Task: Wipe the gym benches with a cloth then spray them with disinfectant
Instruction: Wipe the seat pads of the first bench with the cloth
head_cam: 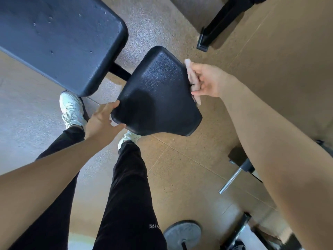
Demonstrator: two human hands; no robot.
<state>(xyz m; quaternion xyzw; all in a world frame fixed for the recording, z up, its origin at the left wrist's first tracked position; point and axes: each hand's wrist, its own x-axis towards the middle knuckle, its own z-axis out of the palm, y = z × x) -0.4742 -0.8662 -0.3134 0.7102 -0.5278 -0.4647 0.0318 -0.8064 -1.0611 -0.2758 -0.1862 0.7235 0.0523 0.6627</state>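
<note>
At grained black seat pad (pixel 156 91), left hand (pixel 100 121) gripping rounded corner, right hand (pixel 207 80) clutching crumpled pale cloth (pixel 190 73)

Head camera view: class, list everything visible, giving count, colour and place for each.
black padded seat pad: one, black, centre
long dark padded bench pad: one, blue-black, upper left
pale pink cloth: one, pink, seat's right edge
black metal frame leg: one, black, top right
silver steel bar: one, silver, lower right
grey round weight plate: one, grey, bottom centre
white shoes: two, white, beneath pads
black trousers: one pair, black, bottom centre
left hand: one, holds seat's near-left corner
right hand: one, fingers grip cloth
</note>
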